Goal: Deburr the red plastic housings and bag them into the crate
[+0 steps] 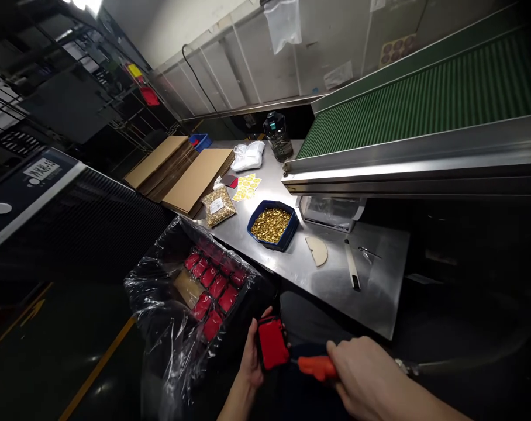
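Gripping a red case just before the table, the left hand faces the right hand, which clasps an orange-handled tool touching that case.

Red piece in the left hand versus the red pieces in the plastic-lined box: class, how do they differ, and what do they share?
The held red piece is single, gripped by the left hand; the boxed red pieces lie in rows. The held red piece meets the orange-handled tool in the right hand; the boxed red pieces are untouched. Both are red, roughly rectangular.
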The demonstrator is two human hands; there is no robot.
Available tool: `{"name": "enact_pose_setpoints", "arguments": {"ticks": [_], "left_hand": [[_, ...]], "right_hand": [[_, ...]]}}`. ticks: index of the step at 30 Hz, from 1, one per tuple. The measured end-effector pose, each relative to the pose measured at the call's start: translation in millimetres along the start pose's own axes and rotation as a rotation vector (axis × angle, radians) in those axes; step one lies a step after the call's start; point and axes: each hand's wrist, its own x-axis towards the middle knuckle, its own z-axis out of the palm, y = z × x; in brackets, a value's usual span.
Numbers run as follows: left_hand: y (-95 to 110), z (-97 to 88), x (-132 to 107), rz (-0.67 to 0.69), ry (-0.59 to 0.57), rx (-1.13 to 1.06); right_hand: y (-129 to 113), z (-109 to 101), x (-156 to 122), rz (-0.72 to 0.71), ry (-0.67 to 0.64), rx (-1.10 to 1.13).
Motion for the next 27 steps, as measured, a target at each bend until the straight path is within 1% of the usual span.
{"name": "enact_pose_setpoints", "arguments": {"ticks": [1,3,5,6,7,9,10,11,12,13,14,15,17,19,21,23,25,27], "left_hand": [[-0.7,-1.8,-0.7,-0.004,-0.003,0.002],[0.3,-3.5,-4.0,-0.014,-0.006,0.000],[6.5,0.0,-11.4,-0.009,-0.033,0.060],[11.7,4.6,-16.8,0.004,-0.069,0.159],[18.0,11.2,-22.8,0.033,-0.116,0.311],[32.1,29.2,-35.0,0.121,-0.231,0.747],[38.8,39.2,-40.0,0.188,-0.265,0.952],[44.5,48.4,-43.6,0.223,-0.305,1.100],[48.8,55.9,-45.4,0.242,-0.345,1.186],[51.5,61.0,-45.6,0.247,-0.379,1.219],[52.8,63.1,-44.3,0.230,-0.405,1.193],[52.8,62.0,-41.7,0.198,-0.401,1.096],[50.3,52.1,-34.7,0.111,-0.327,0.801],[45.7,36.9,-28.8,0.034,-0.226,0.540],[39.2,23.4,-26.7,-0.038,-0.152,0.334],[30.4,16.3,-28.0,-0.112,-0.110,0.166],[19.6,16.1,-29.7,-0.185,-0.088,0.063],[8.4,20.9,-29.1,-0.218,-0.082,0.068]], "right_hand": [[-6.5,-1.3,2.6,0.006,-0.047,-0.007],[-11.2,-5.9,3.4,0.034,-0.090,-0.021],[-3.8,-16.2,-0.1,0.067,-0.151,-0.003],[3.7,-24.1,-2.5,0.076,-0.181,0.043],[12.9,-33.9,-4.6,0.087,-0.198,0.096],[31.5,-57.6,-5.7,0.119,-0.181,0.156],[38.7,-70.3,-3.8,0.125,-0.159,0.141],[43.6,-82.7,-0.3,0.114,-0.152,0.115],[45.8,-94.0,4.4,0.094,-0.158,0.085],[45.8,-103.8,9.4,0.071,-0.167,0.061],[44.2,-111.7,13.8,0.054,-0.167,0.047],[41.9,-117.4,16.4,0.048,-0.158,0.037],[37.1,-121.8,13.5,0.054,-0.127,0.028],[33.3,-115.2,-0.8,0.085,-0.119,0.063],[29.1,-97.6,-21.9,0.158,-0.138,0.154],[24.9,-72.4,-43.4,0.236,-0.173,0.262],[26.0,-44.8,-62.4,0.261,-0.177,0.350],[40.1,-18.3,-79.8,0.224,-0.106,0.391]]}}
